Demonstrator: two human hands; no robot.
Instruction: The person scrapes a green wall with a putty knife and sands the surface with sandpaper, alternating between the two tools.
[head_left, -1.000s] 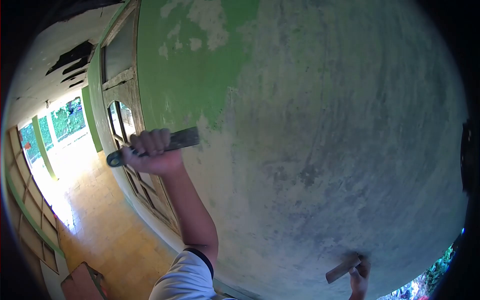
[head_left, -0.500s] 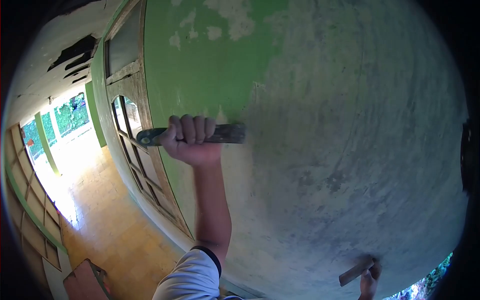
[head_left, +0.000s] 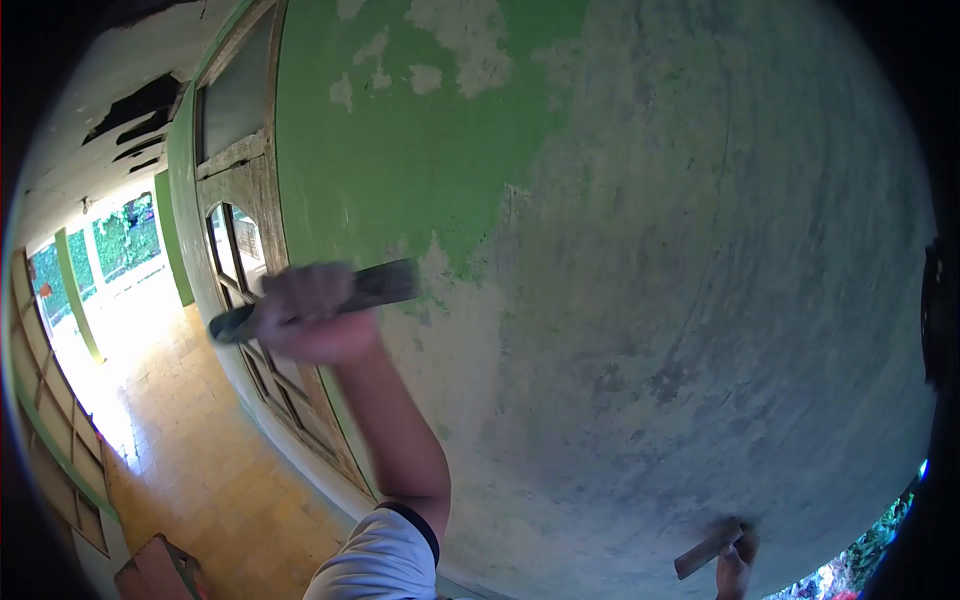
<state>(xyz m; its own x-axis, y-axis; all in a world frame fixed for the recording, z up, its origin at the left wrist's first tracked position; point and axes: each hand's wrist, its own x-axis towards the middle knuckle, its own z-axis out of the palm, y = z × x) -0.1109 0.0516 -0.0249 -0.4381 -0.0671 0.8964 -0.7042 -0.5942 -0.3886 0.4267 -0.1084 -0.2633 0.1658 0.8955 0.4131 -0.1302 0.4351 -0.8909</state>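
My left hand (head_left: 318,318) is closed in a fist around a scraper (head_left: 388,283), its dark handle end poking out at the left. The scraper's blade points right and slightly up, in front of the wall (head_left: 620,330), and the hand is smeared by motion. Behind it the green paint (head_left: 410,170) ends in a ragged edge against bare grey plaster. Low on the right, my right hand (head_left: 736,570) grips a flat, rectangular grey-brown blade-like tool (head_left: 705,552), held close to the wall. Part of the right hand's fingers is hidden behind that tool.
A worn wooden door frame (head_left: 272,190) with glass panes stands left of the green wall. Beyond it runs a tiled floor (head_left: 220,440) to a bright opening. A reddish box-like object (head_left: 155,570) sits at the lower left. The ceiling (head_left: 70,120) has dark holes.
My left hand has swung left and away from the paint edge with the scraper, which now tilts upward to the right. The right hand has barely moved. The view has shifted slightly.
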